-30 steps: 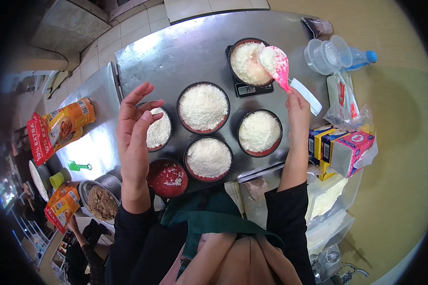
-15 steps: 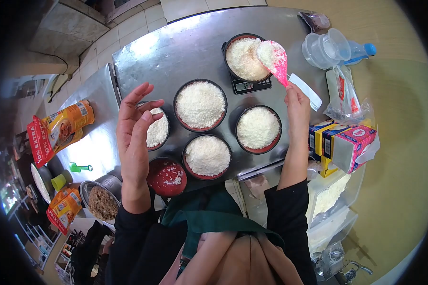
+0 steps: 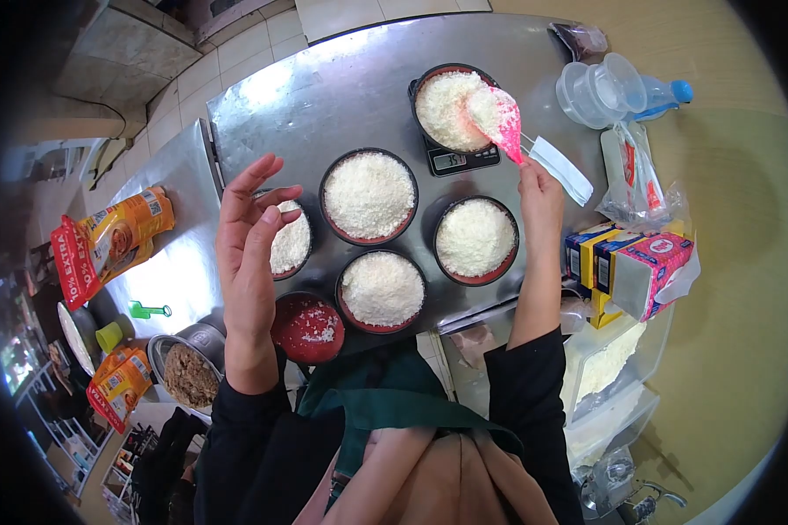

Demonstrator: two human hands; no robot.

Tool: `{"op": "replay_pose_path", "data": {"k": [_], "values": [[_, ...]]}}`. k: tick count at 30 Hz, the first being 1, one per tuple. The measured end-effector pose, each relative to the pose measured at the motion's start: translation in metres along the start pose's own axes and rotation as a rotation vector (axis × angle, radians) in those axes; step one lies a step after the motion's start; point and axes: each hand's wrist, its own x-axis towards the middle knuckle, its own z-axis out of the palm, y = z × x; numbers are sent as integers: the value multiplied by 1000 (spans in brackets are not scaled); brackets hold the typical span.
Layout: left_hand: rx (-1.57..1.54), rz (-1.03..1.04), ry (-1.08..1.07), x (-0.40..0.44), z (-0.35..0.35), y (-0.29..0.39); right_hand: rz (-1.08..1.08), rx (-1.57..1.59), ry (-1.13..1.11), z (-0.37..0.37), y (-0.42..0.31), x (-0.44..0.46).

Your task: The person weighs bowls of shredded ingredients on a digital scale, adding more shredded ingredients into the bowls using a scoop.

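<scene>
Head view, right hand: The right hand [image 3: 540,184], grip closed on its handle, holds a pink scoop [image 3: 499,121] of white flakes over a filled bowl [image 3: 451,107] on a digital scale [image 3: 466,161].
Head view, left hand: The left hand [image 3: 252,236], grip open and holding nothing, hovers beside a bowl of flakes [image 3: 291,240].
Head view, surface: Three more filled bowls and a red bowl [image 3: 308,328] stand on the metal surface [image 3: 324,96].

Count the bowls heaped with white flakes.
5: top bowl on the scale, middle bowl, right bowl, lower-middle bowl, and left bowl, partly hidden by the left hand.
</scene>
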Motion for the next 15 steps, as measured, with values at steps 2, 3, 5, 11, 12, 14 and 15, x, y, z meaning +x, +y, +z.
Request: {"op": "replay_pose_path", "data": {"k": [2,3,5,11,12,14,15], "values": [[2,-5,-2,0,1,-1,-4,1,2,-1,0,-1],[-20,2,1,1,1,-2,-49,-28,31,-1,0,0],[-41,4,4,-1,1,-2,-91,-61,57,-1,6,0],[-47,-8,1,2,3,-3,-10,188,-29,1,19,4],[-41,-3,1,3,2,-3,-8,160,-23,0,19,4],[-32,2,4,3,2,-3,-6,132,-21,-1,15,4],[-31,2,8,2,3,-3,-15,75,-1,-3,10,2]]}}
